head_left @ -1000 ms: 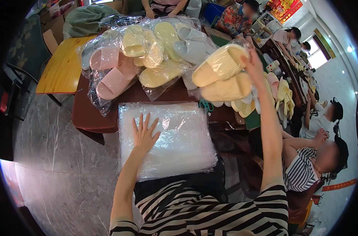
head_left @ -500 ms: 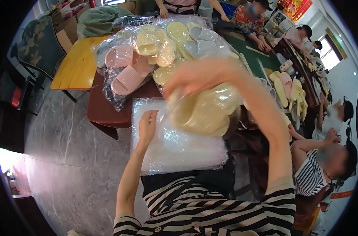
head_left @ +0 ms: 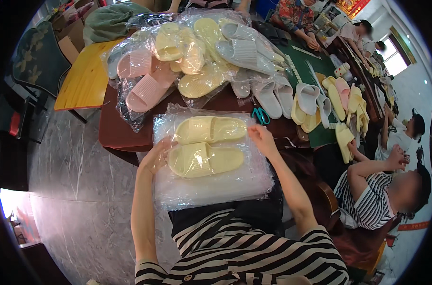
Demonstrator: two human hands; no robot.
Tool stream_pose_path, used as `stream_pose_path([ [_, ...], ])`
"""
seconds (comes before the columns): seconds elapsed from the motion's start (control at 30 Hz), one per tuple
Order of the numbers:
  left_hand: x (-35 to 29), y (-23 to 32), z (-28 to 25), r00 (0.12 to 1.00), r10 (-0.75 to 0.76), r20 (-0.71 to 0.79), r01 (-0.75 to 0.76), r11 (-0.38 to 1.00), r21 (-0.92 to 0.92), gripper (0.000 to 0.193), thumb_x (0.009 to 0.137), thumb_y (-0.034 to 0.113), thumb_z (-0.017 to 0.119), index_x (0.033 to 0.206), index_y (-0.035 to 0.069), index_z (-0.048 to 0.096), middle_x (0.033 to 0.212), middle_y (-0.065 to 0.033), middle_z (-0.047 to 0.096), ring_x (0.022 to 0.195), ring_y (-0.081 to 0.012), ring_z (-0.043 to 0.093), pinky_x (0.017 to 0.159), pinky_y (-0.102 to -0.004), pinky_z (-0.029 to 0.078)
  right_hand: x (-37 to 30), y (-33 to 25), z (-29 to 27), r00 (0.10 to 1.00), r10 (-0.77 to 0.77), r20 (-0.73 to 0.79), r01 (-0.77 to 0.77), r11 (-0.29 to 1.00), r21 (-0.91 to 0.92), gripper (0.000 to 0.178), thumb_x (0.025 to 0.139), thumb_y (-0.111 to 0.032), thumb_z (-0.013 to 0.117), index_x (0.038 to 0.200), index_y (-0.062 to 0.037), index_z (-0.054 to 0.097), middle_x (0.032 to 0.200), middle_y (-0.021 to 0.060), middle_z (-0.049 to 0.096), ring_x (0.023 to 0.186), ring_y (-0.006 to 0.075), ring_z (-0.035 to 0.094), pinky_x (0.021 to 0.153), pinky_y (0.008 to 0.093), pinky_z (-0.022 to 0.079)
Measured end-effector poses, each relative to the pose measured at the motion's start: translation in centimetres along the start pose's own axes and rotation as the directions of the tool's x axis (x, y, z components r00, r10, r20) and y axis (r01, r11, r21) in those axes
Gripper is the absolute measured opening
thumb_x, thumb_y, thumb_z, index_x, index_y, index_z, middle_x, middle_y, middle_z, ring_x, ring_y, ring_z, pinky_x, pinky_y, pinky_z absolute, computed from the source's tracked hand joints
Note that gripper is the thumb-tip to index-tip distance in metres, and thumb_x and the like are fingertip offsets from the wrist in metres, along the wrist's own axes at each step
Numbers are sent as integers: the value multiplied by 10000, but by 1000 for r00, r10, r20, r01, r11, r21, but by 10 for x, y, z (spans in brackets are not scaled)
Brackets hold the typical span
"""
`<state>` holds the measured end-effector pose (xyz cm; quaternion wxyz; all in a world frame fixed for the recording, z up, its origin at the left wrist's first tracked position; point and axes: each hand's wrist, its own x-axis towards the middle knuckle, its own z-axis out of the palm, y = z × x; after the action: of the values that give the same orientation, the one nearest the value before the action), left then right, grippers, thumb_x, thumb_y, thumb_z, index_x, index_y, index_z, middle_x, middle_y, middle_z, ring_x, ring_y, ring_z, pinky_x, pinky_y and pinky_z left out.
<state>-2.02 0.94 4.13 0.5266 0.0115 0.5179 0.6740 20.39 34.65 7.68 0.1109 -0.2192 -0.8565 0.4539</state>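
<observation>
Brown surface (head_left: pixel 116 124) lies far; near, yellow slippers (head_left: pixel 192 160) in a bag (head_left: pixel 211 145) rest on plastic (head_left: pixel 211 192). Right hand (head_left: pixel 262 139) pinches its right edge; left hand (head_left: pixel 155 156) touches its left, fingers' grip unclear.

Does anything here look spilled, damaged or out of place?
Nothing looks spilled or damaged. The pair of yellow slippers lies side by side between the left hand and right hand. The bagged slippers heaped on the brown table just look untidy, pointing different ways.

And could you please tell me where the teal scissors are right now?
In the head view, the teal scissors are right of center, on the table just beyond the right hand, beside the gray slippers.
</observation>
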Motion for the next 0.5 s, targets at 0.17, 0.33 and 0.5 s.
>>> stream_pose_path([
  [0.17,-7,22,1,994,-114,-1,108,943,316,764,897,220,657,1530,77,254,1344,-163,565,1089,-243,631,858,-406,545,-38,37,18,923,385,28,-386,918,96,272,900,-224,686,1029,13,650,943,102,672,816,173,659,751,303,519],
  [0.33,-17,14,6,997,-7,78,11,999,-52,730,901,54,612,1530,80,244,1318,-173,583,1067,-258,639,843,-443,560,-35,19,15,919,279,280,-372,848,377,239,928,-210,668,1082,-33,624,916,29,645,848,111,623,703,259,519],
  [0.5,-38,-5,5,998,-59,28,55,991,122,712,916,63,617,1523,56,244,1285,-218,587,1057,-278,642,816,-433,588,-39,-3,-34,908,141,395,-413,461,785,254,959,-170,589,1161,-20,621,985,43,663,894,148,642,760,327,563],
])
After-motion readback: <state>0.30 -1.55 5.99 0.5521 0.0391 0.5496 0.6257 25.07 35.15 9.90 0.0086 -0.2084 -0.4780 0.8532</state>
